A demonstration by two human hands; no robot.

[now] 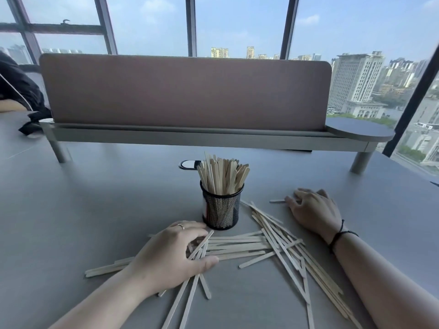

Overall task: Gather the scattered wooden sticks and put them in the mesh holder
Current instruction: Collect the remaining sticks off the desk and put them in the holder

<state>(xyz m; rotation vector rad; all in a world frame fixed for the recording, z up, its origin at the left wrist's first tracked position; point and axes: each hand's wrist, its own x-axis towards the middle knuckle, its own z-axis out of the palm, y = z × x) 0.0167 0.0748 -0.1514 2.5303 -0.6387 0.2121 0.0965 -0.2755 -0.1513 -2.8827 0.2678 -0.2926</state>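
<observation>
No text, label, brand, number or sign is showing legibly anywhere in this view. The buildings [356, 81] standing at the upper right of the frame are showing no readable lettering at this size.
</observation>
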